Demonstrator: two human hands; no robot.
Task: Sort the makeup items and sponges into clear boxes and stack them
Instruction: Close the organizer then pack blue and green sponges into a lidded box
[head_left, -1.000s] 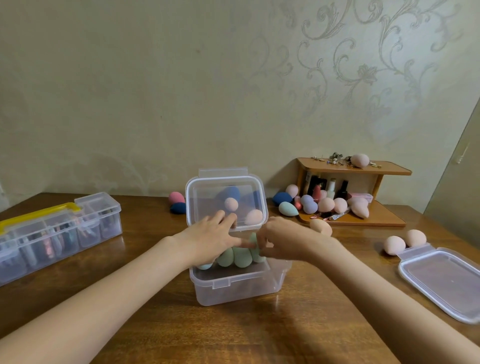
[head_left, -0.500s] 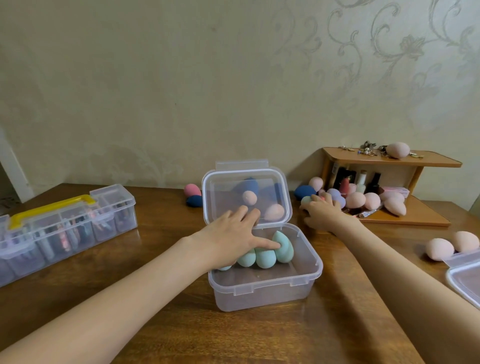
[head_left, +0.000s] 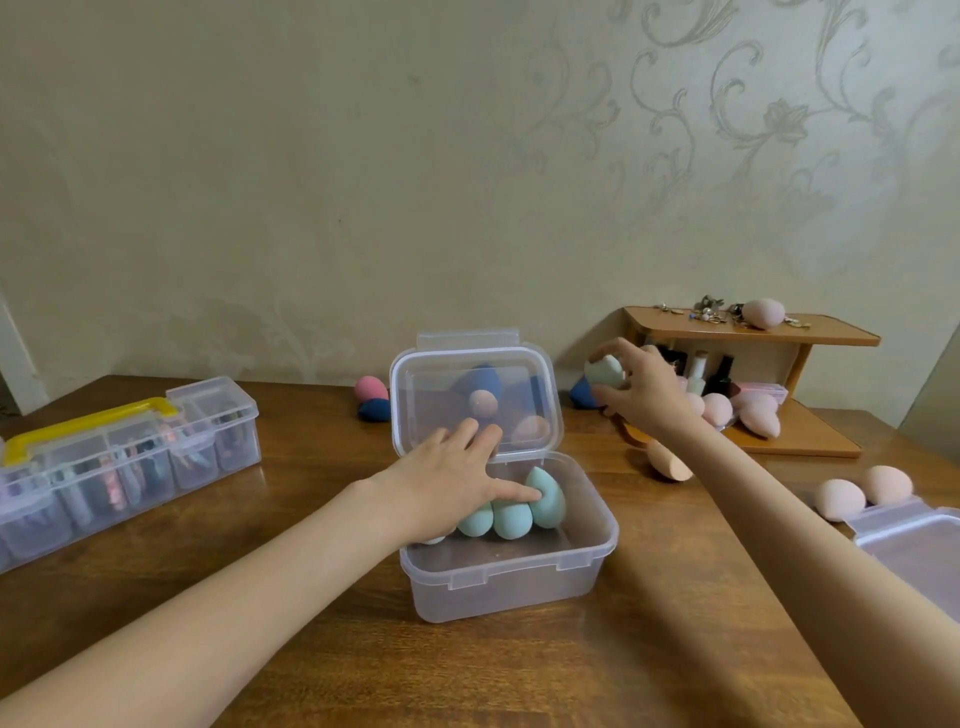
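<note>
A clear box (head_left: 519, 582) stands open mid-table, its lid (head_left: 475, 364) tipped up at the back. Inside lie several teal sponges (head_left: 511, 517). My left hand (head_left: 447, 483) reaches into the box, fingers spread flat, thumb touching the tallest teal sponge (head_left: 548, 499). My right hand (head_left: 641, 392) is raised in front of the wooden shelf (head_left: 753, 332) and pinches a pale teal sponge (head_left: 603, 371). More pink sponges (head_left: 737, 408) and makeup bottles (head_left: 698, 371) sit on the shelf's lower level.
A long divided clear organiser with a yellow handle (head_left: 119, 457) lies at left. A pink and a navy sponge (head_left: 371, 397) sit behind the box. One peach sponge (head_left: 670, 465) and two pink ones (head_left: 862, 491) lie on the table beside another clear box (head_left: 914, 545) at right.
My right hand left the box, reached to the sponges by the shelf and lifted a pale teal sponge. My left hand stayed in the box. The view shifted left.
</note>
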